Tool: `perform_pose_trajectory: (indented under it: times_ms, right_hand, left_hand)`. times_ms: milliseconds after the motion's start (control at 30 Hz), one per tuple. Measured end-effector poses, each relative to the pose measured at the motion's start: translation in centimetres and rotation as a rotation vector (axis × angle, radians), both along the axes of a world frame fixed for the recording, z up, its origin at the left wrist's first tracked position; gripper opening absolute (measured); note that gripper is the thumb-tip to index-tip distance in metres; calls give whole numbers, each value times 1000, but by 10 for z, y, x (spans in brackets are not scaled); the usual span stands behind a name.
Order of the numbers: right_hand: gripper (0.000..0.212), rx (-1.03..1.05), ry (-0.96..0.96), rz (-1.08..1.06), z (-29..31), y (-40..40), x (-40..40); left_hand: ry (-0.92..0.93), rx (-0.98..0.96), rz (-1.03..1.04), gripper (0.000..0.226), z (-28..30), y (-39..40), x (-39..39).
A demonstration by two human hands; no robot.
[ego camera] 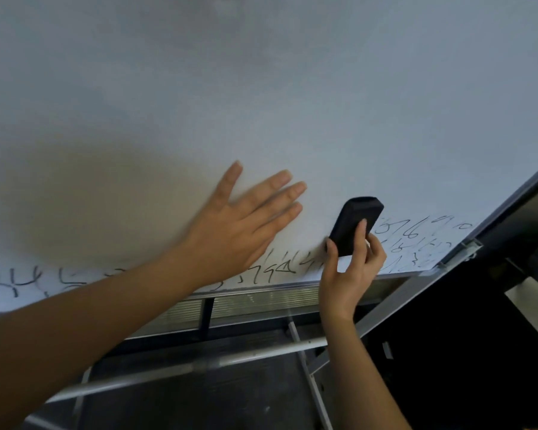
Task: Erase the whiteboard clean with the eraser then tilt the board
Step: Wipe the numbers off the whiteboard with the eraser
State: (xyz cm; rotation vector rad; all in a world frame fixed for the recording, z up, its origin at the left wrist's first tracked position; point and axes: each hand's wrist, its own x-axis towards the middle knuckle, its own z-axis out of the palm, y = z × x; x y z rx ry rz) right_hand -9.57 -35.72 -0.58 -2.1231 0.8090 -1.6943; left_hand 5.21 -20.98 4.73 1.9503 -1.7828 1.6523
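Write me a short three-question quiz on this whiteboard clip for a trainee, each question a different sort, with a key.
1. True or false: the left hand lies flat with straight fingers on the whiteboard.
2. Multiple choice: what does the right hand hold? A) a marker B) the black eraser C) a cloth
3. Short answer: where on the board does the black writing remain?

Key:
1. True.
2. B; the fingers and thumb pinch it by its sides.
3. Along the bottom edge, on both sides of the eraser; the board above looks wiped.
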Motion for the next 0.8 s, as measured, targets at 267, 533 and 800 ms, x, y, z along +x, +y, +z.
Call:
perform_pose_trajectory:
  times_ms: [267,533,800]
  right_hand:
    - [54,-170,78,51,21,-62,-23]
    - [46,-449,262,243,-2,-71,-27]
    - [42,-378,60,197,38,-143,-45]
  left_hand:
    - [102,-182,82,54,8,-57,-34]
    - [125,-252,204,61,2,-86,-39]
    - [34,-234,259,67,4,-87,-36]
